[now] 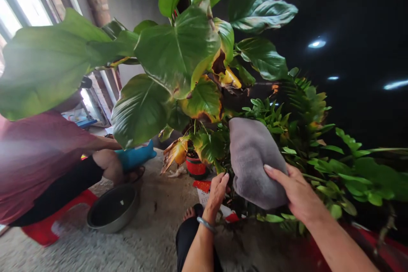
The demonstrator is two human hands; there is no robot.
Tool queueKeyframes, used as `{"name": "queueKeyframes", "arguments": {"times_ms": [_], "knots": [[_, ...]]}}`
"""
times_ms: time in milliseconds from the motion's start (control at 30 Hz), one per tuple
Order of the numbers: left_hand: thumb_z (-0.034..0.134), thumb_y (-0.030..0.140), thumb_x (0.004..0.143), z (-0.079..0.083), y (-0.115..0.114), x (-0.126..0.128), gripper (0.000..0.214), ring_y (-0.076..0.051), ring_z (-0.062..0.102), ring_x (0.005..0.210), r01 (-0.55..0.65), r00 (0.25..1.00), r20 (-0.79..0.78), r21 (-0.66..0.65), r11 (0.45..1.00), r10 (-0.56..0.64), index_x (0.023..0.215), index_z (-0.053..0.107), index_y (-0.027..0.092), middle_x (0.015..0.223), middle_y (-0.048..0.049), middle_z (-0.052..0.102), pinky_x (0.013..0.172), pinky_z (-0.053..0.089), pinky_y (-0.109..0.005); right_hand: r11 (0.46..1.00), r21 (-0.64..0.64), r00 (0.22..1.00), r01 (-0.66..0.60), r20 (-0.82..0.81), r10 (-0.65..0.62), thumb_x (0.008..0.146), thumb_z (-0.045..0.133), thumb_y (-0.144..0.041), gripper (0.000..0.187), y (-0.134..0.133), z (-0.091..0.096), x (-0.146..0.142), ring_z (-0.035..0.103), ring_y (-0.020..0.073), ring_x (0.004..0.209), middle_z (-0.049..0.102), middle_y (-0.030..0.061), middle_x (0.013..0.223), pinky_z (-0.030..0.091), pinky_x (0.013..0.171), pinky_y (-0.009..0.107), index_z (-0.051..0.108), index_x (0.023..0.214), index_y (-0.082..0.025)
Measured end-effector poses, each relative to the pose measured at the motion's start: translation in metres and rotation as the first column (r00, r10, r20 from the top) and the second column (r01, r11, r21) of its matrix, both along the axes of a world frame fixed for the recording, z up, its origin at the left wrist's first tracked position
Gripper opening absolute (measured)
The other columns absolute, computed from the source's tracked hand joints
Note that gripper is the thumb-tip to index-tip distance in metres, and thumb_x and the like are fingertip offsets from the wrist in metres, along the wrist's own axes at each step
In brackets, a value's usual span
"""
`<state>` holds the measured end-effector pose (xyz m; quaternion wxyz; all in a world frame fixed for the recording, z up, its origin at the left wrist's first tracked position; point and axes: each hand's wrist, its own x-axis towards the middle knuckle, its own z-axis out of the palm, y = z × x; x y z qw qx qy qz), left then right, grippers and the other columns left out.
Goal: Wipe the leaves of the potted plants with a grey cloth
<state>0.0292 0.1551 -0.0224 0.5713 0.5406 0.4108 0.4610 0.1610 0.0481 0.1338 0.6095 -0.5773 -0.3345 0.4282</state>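
Note:
My right hand (301,193) is wrapped round the lower right edge of a grey, soft, plush-looking cloth (256,161), with the thumb lying across its front. The cloth is bunched into a thick, rounded pad. Just left of it is my left hand (218,191), a bracelet (206,224) on its wrist. Its fingers are curled together close under the lower leaves; whatever they pinch, if anything, is hidden. Above both hands spreads a large-leaved potted plant (178,49), some leaves browned and yellowed. Its red pot (196,168) stands on the floor behind my left hand.
A person in a pink shirt (41,153) sits at the left on a red stool (47,225). Beside them a grey basin (113,210) stands on the concrete floor (143,246). Smaller leafy plants (350,178) crowd the right, before a dark reflective wall (357,29).

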Motion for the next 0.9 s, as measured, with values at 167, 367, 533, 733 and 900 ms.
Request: {"name": "queueKeyframes", "arguments": {"times_ms": [167, 367, 533, 733, 900], "knots": [[0.049, 0.057, 0.075, -0.001, 0.003, -0.002, 0.042, -0.016, 0.049, 0.065, 0.006, 0.997, -0.073, 0.070, 0.998, -0.001, 0.057, 0.052, 0.020, 0.058, 0.0014, 0.053, 0.063, 0.042, -0.028, 0.974, -0.227, 1.000, 0.019, 0.021, -0.015, 0.047, 0.076, -0.046, 0.038, -0.011, -0.073, -0.012, 0.069, 0.0348, 0.084, 0.075, 0.0093, 0.068, 0.053, 0.073, 0.041, 0.073, 0.072, -0.018], [0.056, 0.039, 0.072, -0.014, 0.010, 0.003, 0.032, -0.022, 0.061, 0.079, -0.032, 0.996, -0.081, 0.107, 0.994, 0.041, 0.084, 0.074, 0.016, 0.078, -0.0066, 0.072, 0.077, 0.048, -0.033, 0.949, -0.216, 0.965, -0.231, 0.070, 0.251, 0.056, 0.073, -0.045, 0.033, -0.047, -0.075, -0.017, 0.070, 0.0319, 0.074, 0.075, 0.0069, 0.069, 0.054, 0.071, 0.041, 0.074, 0.074, -0.017], [0.056, 0.038, 0.075, -0.021, 0.011, 0.005, 0.035, -0.019, 0.060, 0.069, -0.014, 0.997, -0.080, 0.068, 0.998, 0.020, 0.091, 0.076, 0.014, 0.075, -0.0045, 0.072, 0.064, 0.048, -0.028, 0.990, 0.013, 0.988, 0.141, -0.073, -0.139, 0.048, 0.082, -0.038, 0.030, -0.020, -0.011, 0.010, 0.066, 0.0232, 0.058, 0.072, 0.0024, 0.061, 0.052, 0.056, 0.032, 0.073, 0.070, -0.020], [0.057, 0.036, 0.072, -0.014, 0.011, 0.001, 0.031, -0.025, 0.063, 0.088, -0.069, 0.995, -0.069, 0.125, 0.990, 0.078, 0.085, 0.076, 0.016, 0.088, -0.0080, 0.075, 0.084, 0.049, -0.035, 0.966, -0.239, 0.976, 0.101, -0.164, -0.143, 0.043, 0.079, -0.039, 0.028, -0.019, -0.048, -0.007, 0.070, 0.0305, 0.065, 0.071, 0.0060, 0.056, 0.054, 0.063, 0.038, 0.071, 0.062, -0.020], [0.053, 0.039, 0.069, -0.006, 0.008, 0.001, 0.031, -0.022, 0.060, 0.077, 0.025, 0.998, -0.051, 0.127, 0.992, -0.019, 0.074, 0.073, 0.017, 0.075, -0.0053, 0.072, 0.076, 0.047, -0.033, 0.967, -0.245, 0.995, -0.072, 0.048, 0.086, 0.056, 0.075, -0.040, 0.028, -0.059, -0.077, -0.023, 0.070, 0.0318, 0.081, 0.077, 0.0067, 0.077, 0.053, 0.075, 0.040, 0.076, 0.075, -0.019]]}}
